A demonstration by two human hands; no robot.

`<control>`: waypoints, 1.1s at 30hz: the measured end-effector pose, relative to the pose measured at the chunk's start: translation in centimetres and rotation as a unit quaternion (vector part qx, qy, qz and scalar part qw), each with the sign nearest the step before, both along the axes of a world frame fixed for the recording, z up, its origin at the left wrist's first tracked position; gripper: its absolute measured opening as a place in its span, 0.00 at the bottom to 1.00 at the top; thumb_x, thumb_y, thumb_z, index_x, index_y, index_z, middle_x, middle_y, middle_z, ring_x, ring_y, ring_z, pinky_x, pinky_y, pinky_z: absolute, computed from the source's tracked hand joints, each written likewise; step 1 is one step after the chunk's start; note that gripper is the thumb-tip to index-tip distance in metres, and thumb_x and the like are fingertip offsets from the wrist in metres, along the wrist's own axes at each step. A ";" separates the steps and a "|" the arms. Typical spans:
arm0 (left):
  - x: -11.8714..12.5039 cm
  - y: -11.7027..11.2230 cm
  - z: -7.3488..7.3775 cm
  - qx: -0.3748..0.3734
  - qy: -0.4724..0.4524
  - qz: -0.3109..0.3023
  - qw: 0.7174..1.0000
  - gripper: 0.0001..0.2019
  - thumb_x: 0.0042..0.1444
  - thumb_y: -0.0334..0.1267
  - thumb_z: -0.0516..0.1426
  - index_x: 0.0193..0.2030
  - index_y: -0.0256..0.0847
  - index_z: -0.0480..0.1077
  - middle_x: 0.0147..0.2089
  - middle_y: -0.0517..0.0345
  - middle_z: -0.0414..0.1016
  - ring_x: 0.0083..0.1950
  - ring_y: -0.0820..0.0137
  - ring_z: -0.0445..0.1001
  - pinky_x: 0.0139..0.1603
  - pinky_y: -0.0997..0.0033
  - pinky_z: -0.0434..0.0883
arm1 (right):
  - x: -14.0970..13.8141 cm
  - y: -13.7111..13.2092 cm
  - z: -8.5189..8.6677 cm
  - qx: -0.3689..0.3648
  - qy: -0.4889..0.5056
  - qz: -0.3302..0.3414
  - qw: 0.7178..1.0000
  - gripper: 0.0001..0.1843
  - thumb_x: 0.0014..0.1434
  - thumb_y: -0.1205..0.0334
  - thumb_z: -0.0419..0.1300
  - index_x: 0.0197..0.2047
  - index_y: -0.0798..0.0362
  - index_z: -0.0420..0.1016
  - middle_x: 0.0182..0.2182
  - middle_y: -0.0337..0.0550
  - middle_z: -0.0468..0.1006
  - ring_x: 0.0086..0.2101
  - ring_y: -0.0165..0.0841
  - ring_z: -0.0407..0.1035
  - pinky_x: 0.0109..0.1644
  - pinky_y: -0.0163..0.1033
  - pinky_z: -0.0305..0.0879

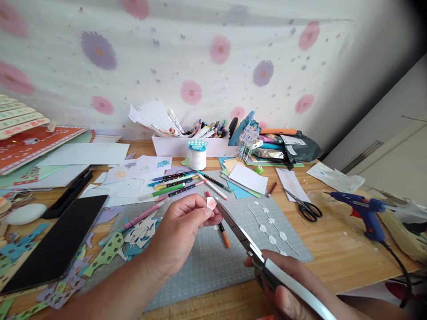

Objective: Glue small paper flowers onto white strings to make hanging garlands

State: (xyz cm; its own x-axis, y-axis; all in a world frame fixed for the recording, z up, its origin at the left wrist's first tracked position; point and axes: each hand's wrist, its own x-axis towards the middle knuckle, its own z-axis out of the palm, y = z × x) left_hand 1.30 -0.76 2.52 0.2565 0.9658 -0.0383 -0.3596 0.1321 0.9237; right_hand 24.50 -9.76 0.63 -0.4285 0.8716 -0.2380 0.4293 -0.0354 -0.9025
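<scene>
Between the thumb and fingers of my left hand (182, 226) is a small white piece of paper (211, 203) with a pink flower drawn on it. My right hand (290, 284) grips a pair of large scissors (247, 242) by the handles, the blades pointing up and left. Their tips come right beside the paper piece; whether they touch it I cannot tell. Below the hands lies a grey cutting mat (230, 266). An orange-and-black marker (224, 235) lies on it under the fingers. Strings with white paper leaves (271, 226) rest on the mat to the right.
Several markers (176, 184) lie behind my left hand, near a white spool (198, 158). Paper scraps (140, 231) and a black phone (56, 244) are at the left. Black-handled scissors (308, 210) and a blue glue gun (363, 211) with its cord lie at the right.
</scene>
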 end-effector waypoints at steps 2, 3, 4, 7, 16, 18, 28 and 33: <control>0.0 0.0 0.0 0.001 -0.008 0.000 1.000 0.07 0.51 0.35 0.61 0.24 0.38 0.73 0.30 0.59 0.74 0.35 0.71 0.73 0.40 0.71 0.73 | 0.1 0.0 0.0 -0.003 -0.008 0.003 1.000 0.31 0.63 0.43 0.49 0.61 0.57 0.62 0.33 0.50 0.74 0.28 0.32 0.69 0.31 0.35 0.70; -0.1 0.0 -0.1 0.002 -0.013 0.001 1.000 0.06 0.51 0.34 0.61 0.25 0.38 0.73 0.31 0.59 0.74 0.35 0.71 0.73 0.40 0.71 0.73 | 0.1 0.0 0.0 -0.004 -0.015 0.005 1.000 0.31 0.63 0.43 0.49 0.61 0.57 0.62 0.34 0.50 0.74 0.28 0.32 0.69 0.31 0.35 0.70; -0.1 0.1 -0.1 0.002 -0.016 0.002 1.000 0.06 0.51 0.34 0.61 0.25 0.38 0.74 0.31 0.59 0.74 0.35 0.71 0.73 0.40 0.71 0.73 | 0.2 0.0 0.1 -0.004 -0.019 0.006 1.000 0.31 0.63 0.43 0.49 0.61 0.57 0.61 0.34 0.51 0.74 0.29 0.32 0.70 0.31 0.35 0.70; -0.2 0.2 -0.1 -0.002 -0.018 0.005 1.000 0.05 0.51 0.33 0.61 0.25 0.38 0.74 0.31 0.59 0.74 0.35 0.70 0.74 0.40 0.69 0.73 | 0.4 0.1 0.2 -0.003 -0.027 0.009 1.000 0.32 0.63 0.44 0.49 0.62 0.57 0.61 0.34 0.51 0.75 0.28 0.33 0.70 0.31 0.35 0.70; -0.2 0.3 0.2 0.001 -0.007 0.024 1.000 0.06 0.51 0.34 0.61 0.25 0.37 0.74 0.29 0.58 0.74 0.34 0.70 0.74 0.39 0.69 0.73 | 0.4 0.0 0.3 0.014 -0.022 0.000 1.000 0.30 0.63 0.45 0.52 0.61 0.56 0.64 0.32 0.49 0.76 0.26 0.31 0.71 0.28 0.33 0.70; -0.2 0.4 0.2 0.000 -0.006 0.028 1.000 0.06 0.51 0.34 0.60 0.24 0.37 0.74 0.29 0.58 0.74 0.34 0.70 0.74 0.39 0.69 0.73 | 0.4 0.1 0.3 0.012 -0.022 0.000 1.000 0.31 0.63 0.44 0.51 0.62 0.56 0.63 0.35 0.51 0.76 0.27 0.32 0.71 0.28 0.33 0.70; -0.4 0.6 0.4 -0.006 -0.012 0.033 0.999 0.06 0.50 0.32 0.60 0.23 0.37 0.73 0.29 0.58 0.74 0.34 0.71 0.73 0.37 0.71 0.73 | 0.5 0.4 1.2 0.020 -0.040 0.017 0.999 0.32 0.62 0.43 0.51 0.61 0.57 0.64 0.39 0.53 0.76 0.32 0.34 0.72 0.36 0.36 0.73; -0.5 0.6 0.5 -0.003 -0.008 0.030 1.000 0.06 0.50 0.32 0.60 0.24 0.37 0.73 0.29 0.59 0.74 0.33 0.71 0.73 0.37 0.71 0.72 | 0.2 0.5 1.4 0.014 -0.007 0.007 1.000 0.34 0.61 0.40 0.52 0.59 0.58 0.66 0.36 0.51 0.75 0.32 0.33 0.71 0.34 0.35 0.72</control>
